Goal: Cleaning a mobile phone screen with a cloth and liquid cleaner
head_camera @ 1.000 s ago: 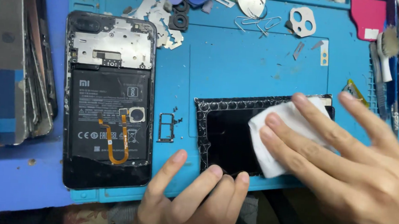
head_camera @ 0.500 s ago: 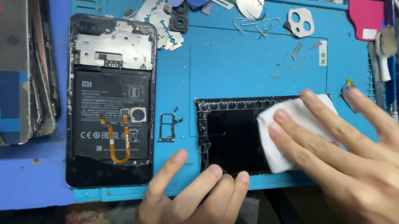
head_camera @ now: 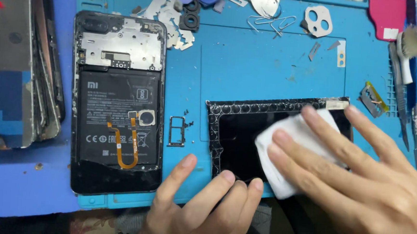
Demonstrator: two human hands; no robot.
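A black phone back cover [head_camera: 238, 138] lies inside-up on the blue work mat [head_camera: 250, 66], with a dotted adhesive border along its top and left edges. My right hand [head_camera: 358, 189] presses a folded white wipe [head_camera: 296, 146] flat onto the cover's right half, fingers spread over it. My left hand [head_camera: 203, 203] rests at the mat's front edge, its fingertips holding down the cover's lower left edge. To the left lies an opened phone [head_camera: 118, 102] with its battery, metal shield and orange flex cable exposed.
A small SIM tray [head_camera: 176, 131] lies between phone and cover. Metal shields, camera rings, plastic picks and paper clips are scattered along the mat's far edge. Tweezers, a brush and other tools [head_camera: 413, 86] line the right side. Stacked phone panels [head_camera: 18, 71] sit at left.
My right hand has slid the white wipe leftward across the cover, from its right end towards the middle. My left hand has stayed put.
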